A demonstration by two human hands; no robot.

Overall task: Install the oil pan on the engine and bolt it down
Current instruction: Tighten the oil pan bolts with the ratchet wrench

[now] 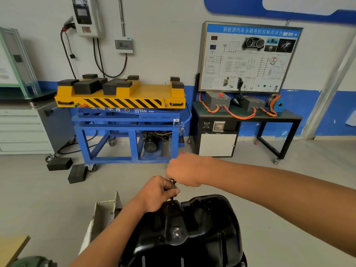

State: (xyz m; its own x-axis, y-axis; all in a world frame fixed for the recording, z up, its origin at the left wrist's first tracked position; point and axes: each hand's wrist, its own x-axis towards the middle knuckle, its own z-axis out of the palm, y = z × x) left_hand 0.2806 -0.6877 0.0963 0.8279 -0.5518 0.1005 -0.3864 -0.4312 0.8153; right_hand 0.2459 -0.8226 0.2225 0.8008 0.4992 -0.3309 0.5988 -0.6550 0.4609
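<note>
**wrench_newb:** which step are you on here? Pan already on?

**me:** Yeah, the glossy black stamped-steel oil pan (pixel 208 224) sits bottom-up in the near centre, right under my arms. You can't really see the engine under it, so I'm only going by how the pan sits. I'd call this the bolt-down stage, working a bolt on the pan's far rim.

**wrench_newb:** what are your hands doing?

**me:** My left hand (pixel 159 191) has its fingers and thumb wrapped round the slim silvery steel extension shaft (pixel 172 183), holding it upright with the low end going down to the far flange. My right hand (pixel 185 170) is balled in a tight fist just above and right of the shaft top. A bit of red handle (pixel 182 153) pokes out the far side of that fist, so I reckon it's gripping the driver's handle, but the fist hides most of it.

**wrench_newb:** next move?

**me:** Probably keep the shaft square on the bolt head with my left and swing the handle with my right until it's snug, not cranked. Then on to the next hole around the rim. I can't tell how many are done.
</note>
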